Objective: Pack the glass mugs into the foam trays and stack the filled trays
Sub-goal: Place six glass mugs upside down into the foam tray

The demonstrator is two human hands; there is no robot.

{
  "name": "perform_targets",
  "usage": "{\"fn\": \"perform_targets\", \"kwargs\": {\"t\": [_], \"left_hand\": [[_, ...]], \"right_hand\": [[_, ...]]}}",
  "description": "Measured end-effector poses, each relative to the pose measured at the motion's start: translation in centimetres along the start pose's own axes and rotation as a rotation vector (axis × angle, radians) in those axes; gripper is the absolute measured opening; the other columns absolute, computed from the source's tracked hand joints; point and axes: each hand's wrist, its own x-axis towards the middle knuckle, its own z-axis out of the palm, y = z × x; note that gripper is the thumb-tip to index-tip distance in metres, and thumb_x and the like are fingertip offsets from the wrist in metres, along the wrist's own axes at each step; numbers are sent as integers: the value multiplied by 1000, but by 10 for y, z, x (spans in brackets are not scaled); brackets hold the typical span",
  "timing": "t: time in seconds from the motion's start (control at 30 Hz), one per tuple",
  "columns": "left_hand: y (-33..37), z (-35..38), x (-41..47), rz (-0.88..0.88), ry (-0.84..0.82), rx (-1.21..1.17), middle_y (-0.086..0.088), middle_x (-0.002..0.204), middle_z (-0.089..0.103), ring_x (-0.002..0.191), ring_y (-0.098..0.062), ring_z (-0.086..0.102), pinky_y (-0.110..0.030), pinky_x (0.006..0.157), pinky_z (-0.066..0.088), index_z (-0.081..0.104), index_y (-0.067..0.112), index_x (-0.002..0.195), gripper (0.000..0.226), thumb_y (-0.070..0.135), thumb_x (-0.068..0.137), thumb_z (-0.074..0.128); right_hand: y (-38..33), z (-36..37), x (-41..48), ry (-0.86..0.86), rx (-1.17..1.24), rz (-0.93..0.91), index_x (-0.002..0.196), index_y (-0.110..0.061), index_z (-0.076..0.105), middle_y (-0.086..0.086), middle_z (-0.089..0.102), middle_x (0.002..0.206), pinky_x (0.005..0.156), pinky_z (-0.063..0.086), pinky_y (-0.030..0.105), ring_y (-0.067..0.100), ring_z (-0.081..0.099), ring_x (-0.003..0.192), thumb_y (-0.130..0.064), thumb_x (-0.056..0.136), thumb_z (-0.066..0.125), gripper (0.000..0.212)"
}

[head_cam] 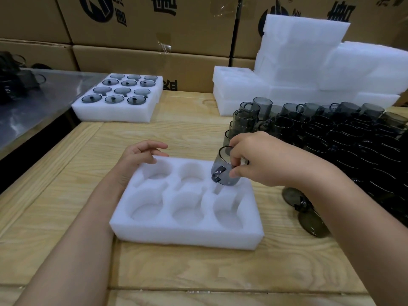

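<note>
**A:** How many pockets does the foam tray [185, 237] have?

**B:** Six, in two rows of three. Five hold nothing. One glass mug [223, 173] is tilted over the far-right pocket; I cannot tell whether it touches the foam.

**A:** Who has it?

**B:** The right hand [258, 160]. Its fingers [236, 156] curl round the rim and side.

**A:** And the left hand [139, 153]?

**B:** It rests on the tray's far-left corner, fingers loose and nearly straight, holding nothing.

**A:** Room to move?

**B:** Bare counter [66, 195] shows left of and in front of the tray. On the right, the loose mugs [331, 133] crowd near its edge, too many to count, with two lids [313, 219] under the forearm.

**A:** Behind?

**B:** A filled tray [114, 113] showing twelve glass pieces, and a foam stack [309, 69].
</note>
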Motion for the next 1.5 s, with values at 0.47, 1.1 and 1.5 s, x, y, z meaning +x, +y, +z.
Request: {"fn": "perform_targets", "kwargs": {"t": [0.47,1.1,1.5], "left_hand": [[27,3,-4,21,-65,448,-5,102,69,86,-4,65,-15,77,48,65,10,110,34,1,77,65],[27,124,-13,241,-393,1242,13,147,41,138,-7,30,-47,116,1,44,38,136,53,62,91,30],[14,13,-10,-127,108,-79,-6,97,74,92,-16,68,-23,69,57,63,13,108,29,2,92,42]], "right_hand": [[16,7,8,-5,187,15,115,-32,56,-14,55,121,92,43,29,10,49,116,-67,71,57,57],[-2,74,41,-66,-117,20,149,-25,12,4,22,153,115,17,45,25,21,140,-39,96,31,57],[4,80,42,11,104,63,143,-34,26,-4,40,142,102,25,42,23,34,129,-49,99,16,48]]}}
